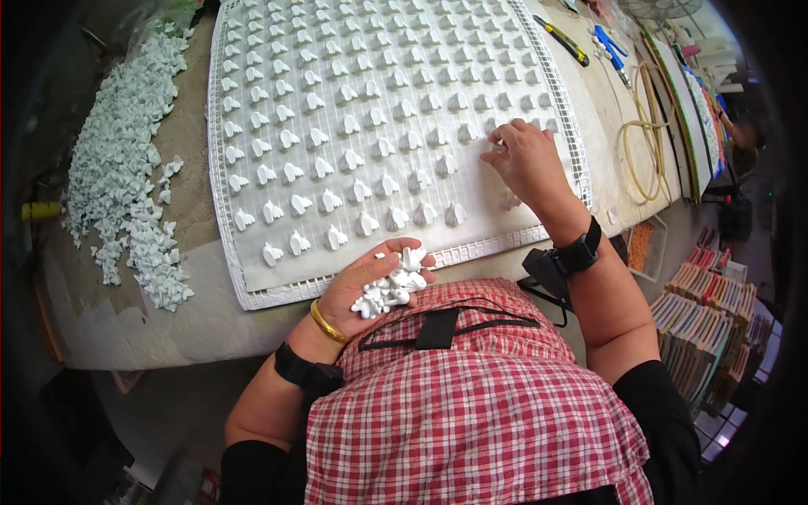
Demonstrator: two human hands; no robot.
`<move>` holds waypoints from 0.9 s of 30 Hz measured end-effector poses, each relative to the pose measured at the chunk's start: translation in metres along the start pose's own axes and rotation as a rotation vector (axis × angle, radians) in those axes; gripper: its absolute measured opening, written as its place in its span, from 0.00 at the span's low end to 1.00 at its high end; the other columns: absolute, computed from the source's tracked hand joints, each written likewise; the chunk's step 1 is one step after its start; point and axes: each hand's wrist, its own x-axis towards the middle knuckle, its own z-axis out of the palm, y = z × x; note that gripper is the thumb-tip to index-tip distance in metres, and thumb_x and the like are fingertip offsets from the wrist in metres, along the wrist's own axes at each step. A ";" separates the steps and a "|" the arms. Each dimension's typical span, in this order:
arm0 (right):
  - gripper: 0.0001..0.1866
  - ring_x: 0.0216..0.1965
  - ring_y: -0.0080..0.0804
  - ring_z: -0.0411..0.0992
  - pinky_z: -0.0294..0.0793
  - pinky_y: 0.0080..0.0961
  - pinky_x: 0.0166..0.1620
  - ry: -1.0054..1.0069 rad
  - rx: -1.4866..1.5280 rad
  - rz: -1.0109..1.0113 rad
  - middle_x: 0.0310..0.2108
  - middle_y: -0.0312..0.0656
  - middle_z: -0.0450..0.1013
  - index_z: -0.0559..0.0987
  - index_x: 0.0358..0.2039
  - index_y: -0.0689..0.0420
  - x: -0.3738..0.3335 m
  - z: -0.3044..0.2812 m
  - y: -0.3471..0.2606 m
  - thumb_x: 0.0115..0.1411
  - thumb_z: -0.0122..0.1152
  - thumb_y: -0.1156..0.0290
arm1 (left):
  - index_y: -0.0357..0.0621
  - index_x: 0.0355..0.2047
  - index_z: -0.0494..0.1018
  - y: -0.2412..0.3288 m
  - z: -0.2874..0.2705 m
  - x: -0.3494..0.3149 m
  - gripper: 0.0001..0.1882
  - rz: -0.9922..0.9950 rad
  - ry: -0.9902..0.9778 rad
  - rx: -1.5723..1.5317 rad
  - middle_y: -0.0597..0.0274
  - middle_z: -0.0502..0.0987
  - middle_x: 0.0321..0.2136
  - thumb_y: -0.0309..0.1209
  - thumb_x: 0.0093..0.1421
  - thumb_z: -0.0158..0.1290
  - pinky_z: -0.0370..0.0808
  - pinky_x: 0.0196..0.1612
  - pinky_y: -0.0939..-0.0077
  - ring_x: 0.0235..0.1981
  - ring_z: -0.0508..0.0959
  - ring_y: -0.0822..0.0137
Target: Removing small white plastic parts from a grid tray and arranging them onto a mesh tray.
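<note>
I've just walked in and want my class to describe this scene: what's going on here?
A person is handling small white pieces at a worktable. The cupped left hand holds a handful of white pieces by the near edge of a mesh-edged tray. The right hand is over the tray's right side, fingers bunched; whether they grip a piece is unclear. Similar pieces stand spaced in rows across the tray, and a loose heap lies to its left.

Small white pieces (391, 290), smooth and lobed, lie heaped at mixed angles in the cupped left hand (345, 290). Matching laid pieces (335, 237) (none touching its neighbours, as far as shows) sit in rows across the white tray (488, 249), with wider gaps toward its near right corner.
</note>
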 end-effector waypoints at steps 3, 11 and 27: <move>0.11 0.42 0.42 0.72 0.66 0.39 0.48 -0.026 -0.002 0.028 0.34 0.42 0.75 0.80 0.36 0.56 0.001 -0.002 0.000 0.54 0.66 0.67 | 0.38 0.58 0.62 -0.002 -0.001 0.000 0.21 -0.002 0.006 -0.011 0.43 0.70 0.51 0.33 0.67 0.49 0.81 0.44 0.63 0.52 0.74 0.50; 0.10 0.40 0.43 0.72 0.67 0.38 0.46 0.072 0.122 -0.117 0.33 0.43 0.75 0.77 0.35 0.57 -0.013 -0.008 0.006 0.51 0.67 0.75 | 0.38 0.58 0.62 -0.003 0.000 0.000 0.21 -0.008 0.012 -0.032 0.43 0.71 0.51 0.32 0.67 0.49 0.81 0.43 0.63 0.52 0.75 0.50; 0.14 0.40 0.40 0.68 0.62 0.37 0.44 0.173 0.245 -0.146 0.33 0.38 0.70 0.72 0.33 0.55 -0.024 0.027 -0.015 0.48 0.69 0.76 | 0.39 0.58 0.63 -0.005 -0.011 0.002 0.21 -0.020 -0.009 0.006 0.45 0.71 0.52 0.33 0.67 0.49 0.79 0.46 0.60 0.53 0.74 0.50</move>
